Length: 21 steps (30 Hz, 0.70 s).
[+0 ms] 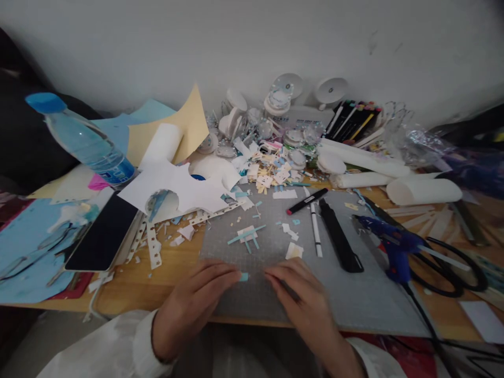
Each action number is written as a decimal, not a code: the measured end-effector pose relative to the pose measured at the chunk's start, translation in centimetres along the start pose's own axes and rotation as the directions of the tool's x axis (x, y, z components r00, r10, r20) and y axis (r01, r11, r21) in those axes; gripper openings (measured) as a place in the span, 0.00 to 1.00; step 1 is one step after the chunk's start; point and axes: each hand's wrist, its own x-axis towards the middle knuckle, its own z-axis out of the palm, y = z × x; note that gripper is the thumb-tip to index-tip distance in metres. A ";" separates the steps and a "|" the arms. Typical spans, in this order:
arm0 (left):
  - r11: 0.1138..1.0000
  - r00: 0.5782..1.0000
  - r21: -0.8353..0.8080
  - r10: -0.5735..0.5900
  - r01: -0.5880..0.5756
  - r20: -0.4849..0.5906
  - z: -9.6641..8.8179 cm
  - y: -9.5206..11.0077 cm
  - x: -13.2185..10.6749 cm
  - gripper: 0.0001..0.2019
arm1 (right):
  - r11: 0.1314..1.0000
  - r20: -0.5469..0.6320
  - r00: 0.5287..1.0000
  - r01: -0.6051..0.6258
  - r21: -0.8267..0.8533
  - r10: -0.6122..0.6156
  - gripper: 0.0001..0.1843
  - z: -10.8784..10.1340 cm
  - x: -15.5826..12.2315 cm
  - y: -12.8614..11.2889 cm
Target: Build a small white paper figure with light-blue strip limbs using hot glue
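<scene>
wood counter [136, 289], pale wall [236, 42] | 1 bottle [84, 140], 1 glue gun [396, 242] | left grip [197, 294]: pinching 1 blue piece [244, 276] | right grip [305, 294]: can't tell

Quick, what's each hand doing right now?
Left hand: closed, pinching blue paper.
Right hand: fingertips close together; can't tell if fully closed or holding anything.

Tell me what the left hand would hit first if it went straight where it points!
Beyond the blue slip at its fingers, the left hand would probably meet the right hand; depth is unclear.
</scene>
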 end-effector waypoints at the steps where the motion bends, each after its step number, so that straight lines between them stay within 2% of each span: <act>1: 1.000 1.000 0.030 0.000 0.000 0.000 -0.5 -0.6 0.0 0.16 | 1.000 -0.007 1.000 -0.003 0.005 0.003 0.07 -0.4 0.2 0.2; 5: 0.960 0.998 0.277 -0.047 0.036 0.033 -3.2 -4.1 0.5 0.15 | 1.000 -0.016 1.000 -0.007 0.013 0.007 0.06 -2.5 1.8 1.3; 7: 0.900 0.995 0.428 -0.098 0.088 0.001 -4.4 -5.6 1.3 0.14 | 1.000 -0.001 1.000 -0.009 0.012 0.009 0.07 -3.6 3.3 2.0; 9: 0.856 0.987 0.494 -0.154 0.151 -0.035 -4.8 -6.3 2.4 0.15 | 1.000 0.017 1.000 -0.019 0.017 0.019 0.08 -4.4 5.2 2.7; 12: 0.880 0.980 0.434 -0.188 0.195 -0.060 -3.4 -5.7 4.2 0.14 | 0.997 0.027 0.998 -0.050 0.058 0.049 0.09 -4.7 8.1 3.5; 14: 0.913 0.974 0.365 -0.218 0.182 0.060 -1.5 -5.0 5.4 0.14 | 0.988 0.029 0.996 -0.089 0.127 0.086 0.09 -4.2 9.4 4.0; 17: 0.914 0.937 0.350 -0.286 0.204 0.202 1.1 -4.4 6.8 0.17 | 0.959 0.049 0.988 -0.155 0.235 0.148 0.07 -3.0 10.0 4.6; 21: 0.942 0.910 0.269 -0.282 0.202 0.304 2.2 -4.5 7.8 0.10 | 0.925 0.096 0.975 -0.222 0.310 0.201 0.04 -1.9 9.2 5.1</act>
